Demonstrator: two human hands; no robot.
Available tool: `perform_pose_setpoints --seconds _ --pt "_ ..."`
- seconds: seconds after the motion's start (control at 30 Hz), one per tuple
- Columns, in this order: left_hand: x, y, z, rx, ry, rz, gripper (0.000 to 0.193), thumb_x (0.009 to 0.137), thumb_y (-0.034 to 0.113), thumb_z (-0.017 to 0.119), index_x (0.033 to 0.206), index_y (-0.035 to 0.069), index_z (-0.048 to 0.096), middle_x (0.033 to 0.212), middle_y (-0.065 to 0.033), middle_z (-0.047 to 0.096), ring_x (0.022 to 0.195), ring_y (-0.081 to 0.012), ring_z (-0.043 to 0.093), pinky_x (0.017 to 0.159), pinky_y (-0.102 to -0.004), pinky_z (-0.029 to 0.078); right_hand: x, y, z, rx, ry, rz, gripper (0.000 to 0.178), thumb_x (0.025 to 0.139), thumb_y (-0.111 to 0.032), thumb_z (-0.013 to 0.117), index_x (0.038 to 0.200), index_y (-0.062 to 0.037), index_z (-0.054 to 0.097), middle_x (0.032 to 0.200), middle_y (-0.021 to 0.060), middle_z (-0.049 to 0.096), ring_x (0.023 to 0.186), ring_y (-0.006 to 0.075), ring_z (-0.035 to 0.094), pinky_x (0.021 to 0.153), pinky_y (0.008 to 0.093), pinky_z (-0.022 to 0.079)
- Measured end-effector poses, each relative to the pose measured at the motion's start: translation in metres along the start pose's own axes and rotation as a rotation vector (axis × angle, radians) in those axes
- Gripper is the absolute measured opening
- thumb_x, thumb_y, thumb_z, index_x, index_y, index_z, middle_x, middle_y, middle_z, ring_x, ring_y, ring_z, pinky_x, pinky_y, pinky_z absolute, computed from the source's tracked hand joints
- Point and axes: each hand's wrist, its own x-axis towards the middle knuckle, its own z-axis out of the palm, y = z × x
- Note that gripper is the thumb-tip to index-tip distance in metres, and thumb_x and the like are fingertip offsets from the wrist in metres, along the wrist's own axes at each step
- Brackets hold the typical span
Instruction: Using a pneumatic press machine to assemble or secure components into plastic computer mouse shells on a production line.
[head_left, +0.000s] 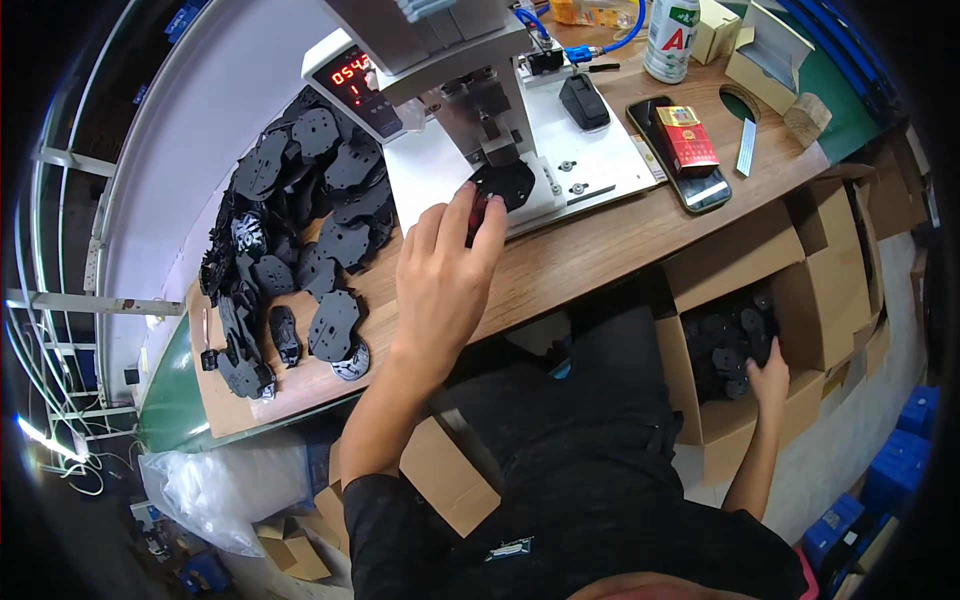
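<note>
Under the head of a bench press point(490, 130), a flat black plastic part point(505, 183) lies on the white base plate. My left hand point(448, 250) grips the near edge of this part, thumb and fingers closed on it. Down at the right, my right hand point(768, 376) reaches inside an open cardboard box point(690, 380). Between its thumb and fingers is another black plastic part point(763, 352), partly hidden against similar black parts point(715, 335) in the box.
A heap of black plastic parts point(320, 255) covers the table's left side. Beside the press sit a display box point(355, 85), black plug-like block point(584, 101), phone point(708, 192), red pack point(687, 140), can point(672, 42) and small open carton point(770, 62). Blue air hose point(632, 40) curves behind.
</note>
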Motion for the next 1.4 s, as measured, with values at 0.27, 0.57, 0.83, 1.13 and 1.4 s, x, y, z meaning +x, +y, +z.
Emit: perform_pose_setpoints --seconds 0.27,0.57,0.83,1.13,1.4 --pt "0.011 0.017 -0.001 0.081 -0.163 0.078 0.036 0.081 0.007 0.062 0.117 0.001 0.065 0.107 -0.0136 0.067 0.092 -0.0239 0.062 0.077 -0.0335 0.053 0.043 -0.224 -0.063 0.741 -0.311 -0.496 0.041 0.082 -0.001 0.074 0.122 -0.0027 0.067 0.113 0.0126 0.071 0.069 0.0123 0.065 0.066 0.0248 0.053" --pt "0.022 0.021 0.0 -0.127 -0.28 -0.057 0.048 0.071 0.019 0.08 0.11 -0.003 0.064 0.094 -0.0115 0.064 0.086 -0.0262 0.063 0.077 -0.0359 0.054 0.093 -0.392 -0.053 0.542 0.04 -1.178 0.067 0.075 -0.005 0.07 0.14 -0.013 0.055 0.108 0.0031 0.071 0.088 0.0227 0.066 0.079 0.0364 0.056" --pt "-0.011 -0.009 0.018 -0.38 -0.042 0.096 0.064 0.069 0.013 0.081 0.129 0.002 0.061 0.124 -0.0151 0.066 0.118 -0.032 0.062 0.098 -0.0435 0.052 0.108 -0.391 -0.031 0.598 0.172 -1.237 0.053 0.071 -0.004 0.071 0.124 -0.0099 0.066 0.101 0.0026 0.073 0.085 0.0226 0.065 0.077 0.0353 0.055" --pt "-0.006 -0.008 0.033 -0.509 0.164 -0.03 0.06 0.066 -0.005 0.071 0.125 0.002 0.065 0.123 -0.0149 0.068 0.115 -0.0323 0.066 0.103 -0.0448 0.052 0.123 -0.388 -0.017 0.793 0.114 -1.299 0.048 0.065 0.0 0.072 0.111 -0.0119 0.071 0.103 0.0029 0.074 0.084 0.023 0.067 0.078 0.0334 0.056" --pt "-0.008 -0.015 0.048 -0.427 0.172 0.061 0.035 0.077 -0.002 0.065 0.112 -0.001 0.07 0.118 -0.0146 0.069 0.11 -0.0297 0.068 0.098 -0.0407 0.056 0.115 -0.389 -0.042 0.531 0.047 -1.303 0.05 0.064 -0.009 0.076 0.113 -0.0095 0.065 0.106 0.0063 0.073 0.087 0.0237 0.068 0.077 0.0365 0.054"
